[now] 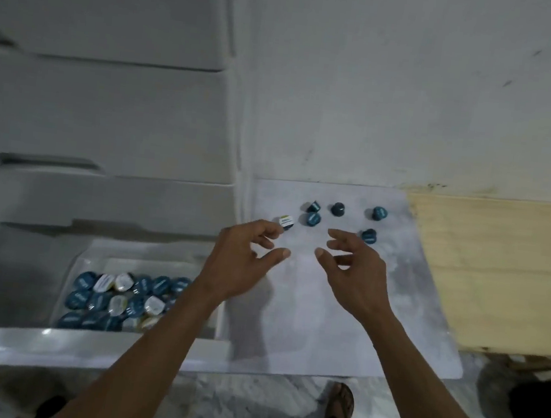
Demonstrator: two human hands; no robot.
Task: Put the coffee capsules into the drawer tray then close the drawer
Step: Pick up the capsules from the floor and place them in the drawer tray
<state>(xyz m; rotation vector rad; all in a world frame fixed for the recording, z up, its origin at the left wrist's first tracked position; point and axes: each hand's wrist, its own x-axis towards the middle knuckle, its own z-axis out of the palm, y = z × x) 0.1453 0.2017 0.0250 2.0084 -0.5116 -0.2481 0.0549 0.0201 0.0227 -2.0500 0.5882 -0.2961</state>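
Observation:
Several coffee capsules lie loose on a pale marbled board (pixel 324 310): a white-lidded capsule (pixel 286 221) and teal ones, such as a teal capsule (pixel 313 219) and another teal capsule (pixel 369 235). My left hand (pixel 247 260) hovers open, its fingertips right beside the white-lidded capsule. My right hand (pixel 353 269) is open too, fingers spread just left of the nearest teal capsule. At the lower left the drawer (pixel 87 342) stands pulled out, and its clear tray (pixel 90 258) holds several teal and white capsules packed in rows.
Closed white drawer fronts (pixel 105 120) rise above the open drawer. A white wall stands behind the board. A pale wooden board (pixel 500 269) lies to the right. A dark round object (pixel 526 406) sits at the lower right, and a sandalled foot (pixel 341 398) shows on the marble floor.

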